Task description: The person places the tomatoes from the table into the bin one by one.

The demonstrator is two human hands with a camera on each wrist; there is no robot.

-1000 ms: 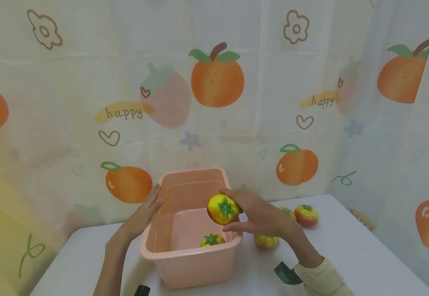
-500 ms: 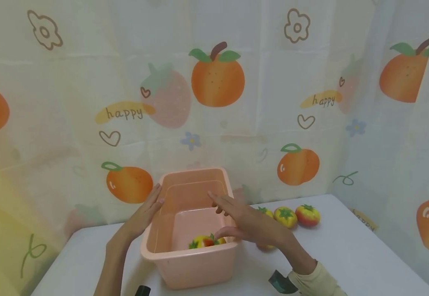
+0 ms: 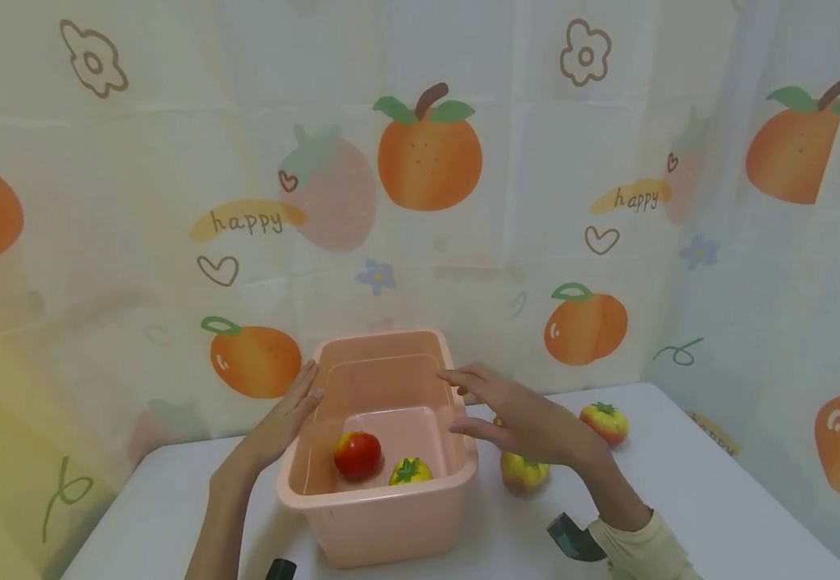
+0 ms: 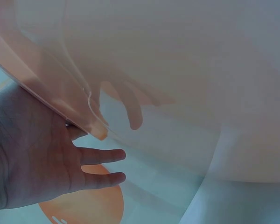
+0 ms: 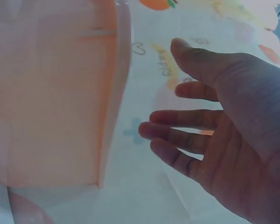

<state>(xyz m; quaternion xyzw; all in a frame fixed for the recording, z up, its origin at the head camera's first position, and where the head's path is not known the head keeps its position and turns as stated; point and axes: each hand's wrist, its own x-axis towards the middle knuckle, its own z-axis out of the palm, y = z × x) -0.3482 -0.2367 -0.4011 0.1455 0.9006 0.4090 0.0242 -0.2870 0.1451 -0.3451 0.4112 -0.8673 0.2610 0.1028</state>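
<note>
A pink plastic tub point(image 3: 376, 532) stands on the table with two red-and-yellow toy-looking tomatoes inside. One tomato point(image 3: 357, 456) shows its red underside at the left; the other tomato point(image 3: 411, 470) shows its green leafy top near the front wall. My left hand point(image 3: 278, 423) rests against the tub's left rim with its fingers straight. In the left wrist view that left hand point(image 4: 42, 154) has fingers spread by the rim. My right hand point(image 3: 517, 415) is at the tub's right rim, holding nothing; the right wrist view shows the right hand point(image 5: 242, 130) with parted fingers.
Right of the tub, a tomato point(image 3: 524, 474) sits on the white table point(image 3: 688, 491) below my right hand. Another tomato point(image 3: 605, 423) stands farther right, and others are mostly hidden behind the hand. A fruit-printed curtain point(image 3: 420, 266) hangs behind the table.
My right hand has let go of a tomato, which now lies in the tub, and has drawn back right to the rim. My left hand has stayed at the left rim.
</note>
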